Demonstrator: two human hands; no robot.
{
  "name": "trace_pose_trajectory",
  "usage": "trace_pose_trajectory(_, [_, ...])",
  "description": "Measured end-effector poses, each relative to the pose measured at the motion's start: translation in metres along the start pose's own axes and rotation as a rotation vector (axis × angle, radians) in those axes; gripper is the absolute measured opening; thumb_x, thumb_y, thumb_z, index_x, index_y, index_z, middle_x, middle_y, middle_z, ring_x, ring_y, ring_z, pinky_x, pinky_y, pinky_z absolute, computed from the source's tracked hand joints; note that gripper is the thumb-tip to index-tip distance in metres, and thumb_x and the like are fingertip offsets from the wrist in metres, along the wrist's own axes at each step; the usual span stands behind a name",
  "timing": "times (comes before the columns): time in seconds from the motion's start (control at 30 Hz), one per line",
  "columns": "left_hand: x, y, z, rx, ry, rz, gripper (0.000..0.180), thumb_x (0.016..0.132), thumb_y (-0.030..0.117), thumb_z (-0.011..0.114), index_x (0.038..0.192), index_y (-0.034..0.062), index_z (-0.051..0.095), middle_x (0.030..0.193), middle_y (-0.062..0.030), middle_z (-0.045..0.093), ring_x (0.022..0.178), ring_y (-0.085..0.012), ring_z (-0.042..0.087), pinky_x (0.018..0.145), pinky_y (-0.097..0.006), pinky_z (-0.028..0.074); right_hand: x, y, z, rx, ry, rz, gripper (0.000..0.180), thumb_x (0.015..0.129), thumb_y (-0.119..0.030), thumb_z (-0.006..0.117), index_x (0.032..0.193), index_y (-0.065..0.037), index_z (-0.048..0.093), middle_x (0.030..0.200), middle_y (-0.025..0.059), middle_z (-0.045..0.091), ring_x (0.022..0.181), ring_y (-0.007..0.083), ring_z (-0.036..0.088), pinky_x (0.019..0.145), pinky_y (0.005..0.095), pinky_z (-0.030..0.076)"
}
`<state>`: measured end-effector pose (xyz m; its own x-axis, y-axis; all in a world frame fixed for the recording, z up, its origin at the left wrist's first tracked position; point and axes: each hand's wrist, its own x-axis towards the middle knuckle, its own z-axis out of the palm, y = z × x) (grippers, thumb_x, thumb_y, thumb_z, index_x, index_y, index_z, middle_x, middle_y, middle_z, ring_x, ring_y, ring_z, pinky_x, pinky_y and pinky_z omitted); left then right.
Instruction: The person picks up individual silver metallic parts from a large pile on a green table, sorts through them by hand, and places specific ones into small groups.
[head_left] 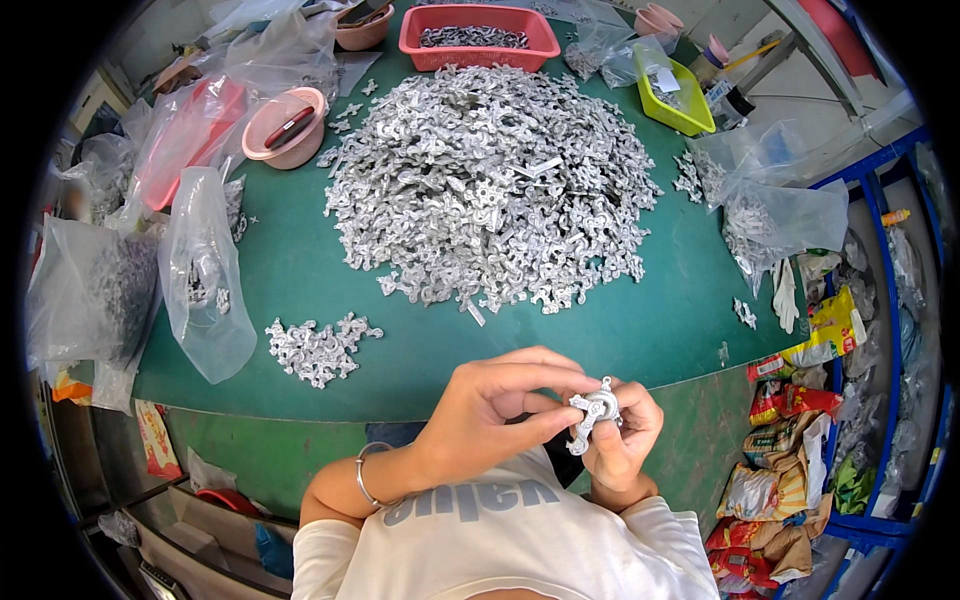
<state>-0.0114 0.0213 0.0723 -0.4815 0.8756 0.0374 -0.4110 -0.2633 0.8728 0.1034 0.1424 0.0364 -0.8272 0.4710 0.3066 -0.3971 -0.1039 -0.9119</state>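
Between my hands, just off the near edge of the green table, is a small silver metal casting with a ring-like middle and short knobbed arms. My left hand pinches it from the left with thumb and forefinger. From the right, my right hand grips the same casting, thumb on its front. Beyond my hands rises a large heap of similar silver castings. A smaller group of castings lies to the left, near the table's front edge.
At the back stands a red basket of metal parts, with a yellow-green basket to its right. A pink bowl holds a red-handled tool. Plastic bags crowd the left side; a blue shelf rack stands right.
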Motion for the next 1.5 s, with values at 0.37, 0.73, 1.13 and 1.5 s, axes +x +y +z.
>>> trace_pose_trajectory(0.37, [0.000, 0.001, 0.005, -0.176, 0.009, 0.034, 0.051, 0.072, -0.015, 0.057, 0.120, -0.0070, 0.042, 0.093, -0.0084, 0.048, 0.088, -0.0146, 0.051, 0.076, -0.027, 0.047, -0.003, -0.003, 0.004, 0.111, 0.116, 0.129, 0.035, 0.081, -0.021, 0.063, 0.099, 0.005, 0.049, 0.075, 0.0099, 0.058, 0.057, 0.0084, 0.048, 0.052, 0.0199, 0.038])
trace_pose_trajectory(0.73, [-0.002, -0.008, -0.001, -0.147, 0.052, 0.155, 0.041, 0.075, -0.012, 0.058, 0.114, -0.0066, 0.045, 0.100, -0.0080, 0.046, 0.093, -0.0156, 0.051, 0.079, -0.029, 0.046, 0.008, -0.013, 0.006, -0.278, 0.048, -0.121, 0.025, 0.069, 0.003, 0.068, 0.092, 0.004, 0.058, 0.080, 0.0143, 0.061, 0.067, 0.0141, 0.060, 0.055, 0.0218, 0.045])
trace_pose_trajectory(1.13, [-0.005, -0.006, -0.002, -0.155, 0.043, 0.171, 0.041, 0.073, -0.014, 0.059, 0.112, -0.0073, 0.047, 0.104, -0.0111, 0.048, 0.095, -0.0188, 0.054, 0.081, -0.029, 0.049, 0.008, -0.013, 0.003, -0.286, 0.030, -0.161, 0.020, 0.074, -0.005, 0.067, 0.090, 0.004, 0.059, 0.079, 0.0145, 0.061, 0.067, 0.0161, 0.060, 0.057, 0.0244, 0.046])
trace_pose_trajectory(1.5, [-0.006, -0.007, -0.004, -0.131, 0.030, 0.197, 0.041, 0.072, -0.015, 0.058, 0.112, -0.0078, 0.047, 0.106, -0.0128, 0.047, 0.095, -0.0197, 0.055, 0.080, -0.029, 0.050, 0.005, -0.011, 0.005, -0.251, 0.066, -0.145, 0.021, 0.074, -0.006, 0.067, 0.090, 0.004, 0.059, 0.078, 0.0135, 0.060, 0.065, 0.0150, 0.058, 0.057, 0.0233, 0.044])
